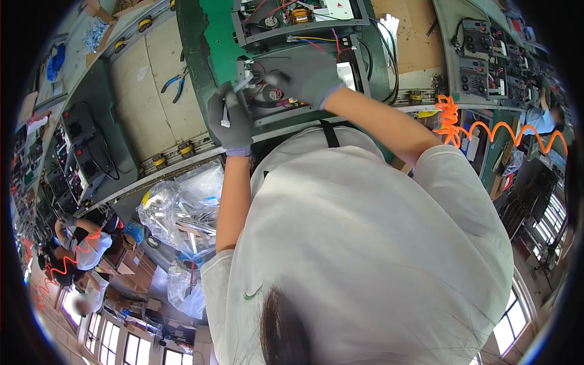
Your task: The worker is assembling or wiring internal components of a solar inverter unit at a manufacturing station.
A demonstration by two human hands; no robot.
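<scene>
Green worktop (220, 42) carries open dark chassis (271, 96), wiring exposed; gloved left hand (237, 123) grips slim white piece (225, 117) beside chassis's left edge; gloved right hand (307, 76) over it, grip unclear.

Hands, grey-gloved, on the worker nearest me: two, left hand (230, 118) and right hand (309, 79). Open chassis: two, near chassis (283, 117) and far chassis (304, 31). Pliers (179, 91), blue-handled: one pair. Coiled hoses, orange to red: two, right-side hose (448, 115) and left-side hose (73, 258). Blue roll (56, 62): one. Yellow-ringed rollers (186, 148): at least five. Other people (94, 249): at least two, some partly hidden from here.
</scene>
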